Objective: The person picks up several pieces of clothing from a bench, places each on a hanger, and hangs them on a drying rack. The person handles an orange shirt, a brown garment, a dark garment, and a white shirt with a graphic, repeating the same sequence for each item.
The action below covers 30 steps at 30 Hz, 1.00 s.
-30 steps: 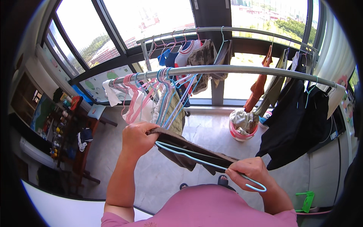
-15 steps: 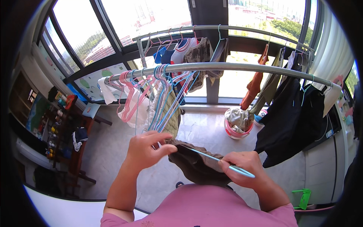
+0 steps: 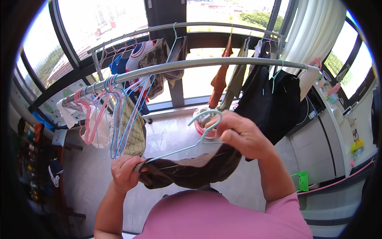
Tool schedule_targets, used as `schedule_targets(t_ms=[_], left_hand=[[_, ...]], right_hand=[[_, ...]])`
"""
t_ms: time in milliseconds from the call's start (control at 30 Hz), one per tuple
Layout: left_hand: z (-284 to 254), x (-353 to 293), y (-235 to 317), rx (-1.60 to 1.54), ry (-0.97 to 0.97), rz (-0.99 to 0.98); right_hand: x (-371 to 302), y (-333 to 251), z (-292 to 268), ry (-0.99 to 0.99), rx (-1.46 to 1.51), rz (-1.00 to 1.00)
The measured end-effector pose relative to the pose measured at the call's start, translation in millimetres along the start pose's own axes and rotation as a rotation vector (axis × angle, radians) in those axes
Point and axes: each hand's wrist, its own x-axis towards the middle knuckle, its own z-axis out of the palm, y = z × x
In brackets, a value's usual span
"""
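A light-blue hanger slants across a dark brown garment, which sags between my hands in front of my body. My left hand is closed on the garment's left edge, where the hanger's lower end meets the cloth. At the other end, my right hand has its fingers curled over the garment's upper right edge and the hanger's right arm. Just left of these fingers, the hanger's hook points up and to the left. My right fingertips are partly hidden.
Ahead runs a metal rail bearing pink hangers, blue hangers and black clothes. Behind it, a second rail holds more clothes by the windows. A pink bucket stands on the floor, and a green stool at right.
My view has swung right. The hanger's hook now points up left instead of lying toward the lower right. My left hand has closed on the garment's edge, and my right hand has shifted along the hanger.
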Motion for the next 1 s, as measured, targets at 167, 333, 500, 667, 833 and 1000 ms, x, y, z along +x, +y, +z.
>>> schedule_targets(t_ms=[167, 333, 500, 667, 833, 1000], left_hand=[[-27.3, -18.0, -20.2, -0.026, 0.01, -0.126], [-40.4, -25.9, -22.9, -0.013, 0.018, -0.206], [-51.8, -33.5, -24.0, 0.014, 0.029, -0.192], [-56.3, -45.0, -28.7, -0.008, 0.11, -0.269], [-66.8, 1.9, -9.2, 0.109, -0.163, -0.096], [-59.5, 1.0, -1.5, 0.166, -0.246, -0.07]], right_hand=[[-31.9, 51.9, -19.5, 0.136, 0.209, 0.092], [-21.4, 50.2, 27.9, 0.074, -0.157, -0.116], [-43.6, 64.9, 27.9, 0.448, 0.125, 0.029], [-25.3, 59.0, 49.1, 0.347, 0.002, -0.03], [-39.3, 57.7, 47.0, 0.523, 0.121, 0.004], [-38.9, 51.3, 48.6, 0.398, -0.029, -0.122]])
